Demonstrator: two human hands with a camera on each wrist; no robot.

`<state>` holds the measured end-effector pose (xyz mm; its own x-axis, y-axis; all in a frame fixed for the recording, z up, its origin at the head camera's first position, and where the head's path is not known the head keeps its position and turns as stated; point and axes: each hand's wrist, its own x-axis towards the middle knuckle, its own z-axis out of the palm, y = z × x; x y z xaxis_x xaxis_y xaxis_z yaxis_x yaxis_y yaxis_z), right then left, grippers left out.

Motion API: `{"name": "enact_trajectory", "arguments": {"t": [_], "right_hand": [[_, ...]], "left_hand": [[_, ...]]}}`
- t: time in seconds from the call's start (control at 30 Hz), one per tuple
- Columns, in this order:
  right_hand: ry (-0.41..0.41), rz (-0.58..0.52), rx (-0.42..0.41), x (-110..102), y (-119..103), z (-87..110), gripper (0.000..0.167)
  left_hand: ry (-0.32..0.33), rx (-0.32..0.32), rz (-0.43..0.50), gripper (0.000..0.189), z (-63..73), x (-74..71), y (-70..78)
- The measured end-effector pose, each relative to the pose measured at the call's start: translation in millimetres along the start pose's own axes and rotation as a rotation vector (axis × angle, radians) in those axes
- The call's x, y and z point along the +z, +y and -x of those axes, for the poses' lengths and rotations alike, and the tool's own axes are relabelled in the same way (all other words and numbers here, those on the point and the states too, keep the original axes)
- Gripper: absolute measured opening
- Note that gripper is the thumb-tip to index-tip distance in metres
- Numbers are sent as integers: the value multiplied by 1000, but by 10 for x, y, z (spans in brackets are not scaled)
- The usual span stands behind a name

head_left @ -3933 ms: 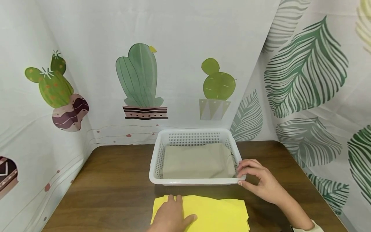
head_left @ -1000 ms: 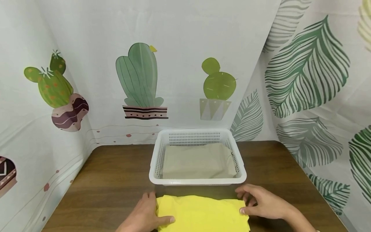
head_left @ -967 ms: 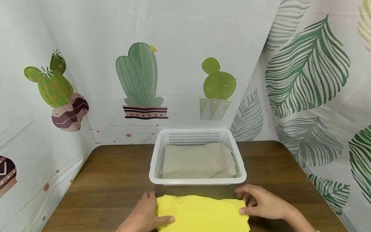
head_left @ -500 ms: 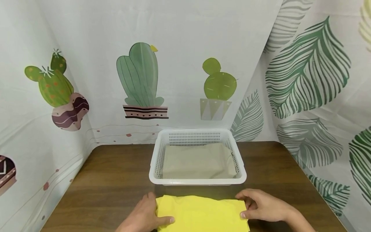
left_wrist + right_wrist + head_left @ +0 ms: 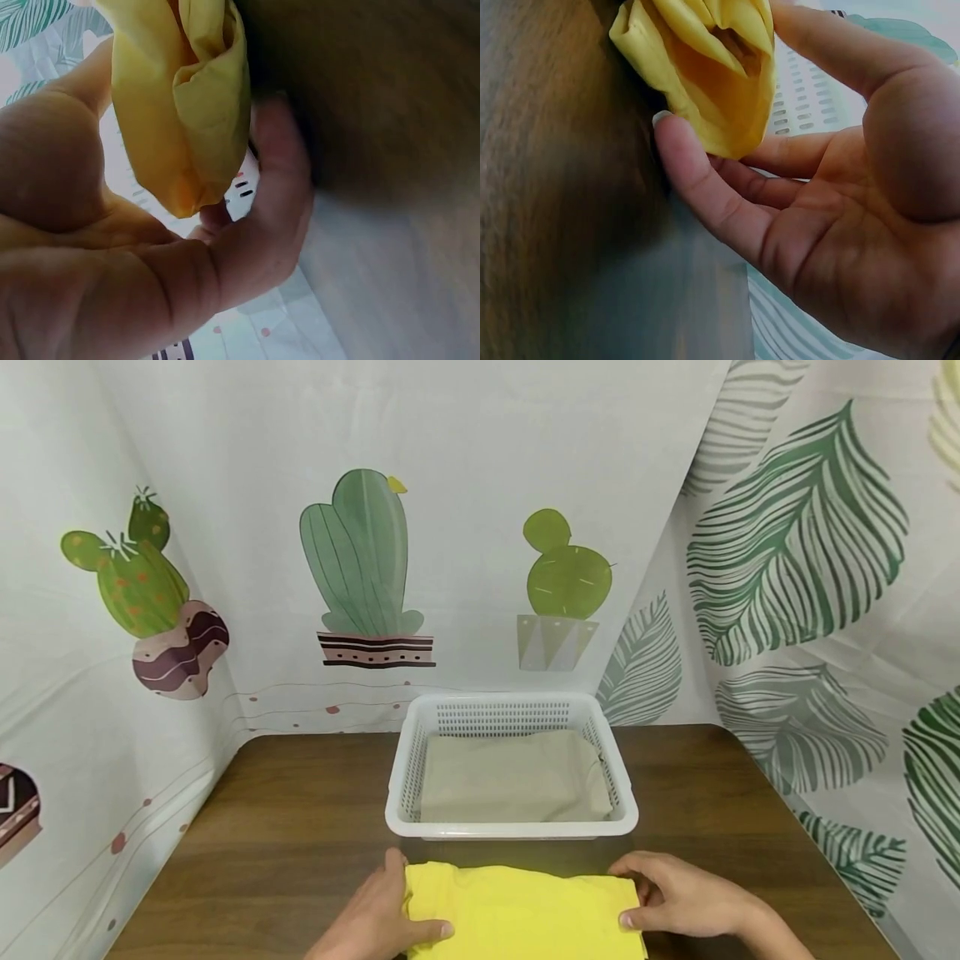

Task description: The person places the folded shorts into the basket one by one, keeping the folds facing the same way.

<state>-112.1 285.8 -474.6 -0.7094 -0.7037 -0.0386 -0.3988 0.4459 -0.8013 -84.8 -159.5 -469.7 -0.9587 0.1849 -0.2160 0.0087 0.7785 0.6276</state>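
A folded yellow cloth (image 5: 536,910) lies at the front of the table, its layers showing at both ends in the wrist views. At its left end my left hand (image 5: 375,910) holds it, thumb on top and fingers (image 5: 277,172) curled around the edge and under it. My right hand (image 5: 675,893) grips the opposite end, thumb over the top, fingers (image 5: 697,172) reaching beneath. Just behind the cloth stands a white plastic basket (image 5: 512,831) with slotted walls. Inside the basket lies a folded beige cloth (image 5: 510,777). The near part of the yellow cloth is cut off by the head view's edge.
The dark wooden table (image 5: 300,827) has rounded far corners. A white curtain (image 5: 465,485) printed with cacti hangs close behind the basket, and a leaf-patterned curtain (image 5: 825,710) runs along the right side.
My right hand has come off the basket rim and down to the yellow cloth's right end. My left hand has slid from the cloth's top to its left end. The basket stays put.
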Motion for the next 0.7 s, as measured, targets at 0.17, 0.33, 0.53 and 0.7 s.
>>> {"name": "enact_trajectory", "arguments": {"t": [0.17,0.33,0.53,0.7], "right_hand": [[27,61,6,30,-39,6,42],[10,-14,119,59,-98,-34,40],[7,-170,176,119,-135,-71,31],[19,-202,218,150,-147,-84,31]], "left_hand": [[-24,6,51,92,-1,4,-1],[-37,-3,92,94,-4,1,0],[-43,-22,101,98,-8,10,2],[-39,-30,100,103,3,10,10]]}}
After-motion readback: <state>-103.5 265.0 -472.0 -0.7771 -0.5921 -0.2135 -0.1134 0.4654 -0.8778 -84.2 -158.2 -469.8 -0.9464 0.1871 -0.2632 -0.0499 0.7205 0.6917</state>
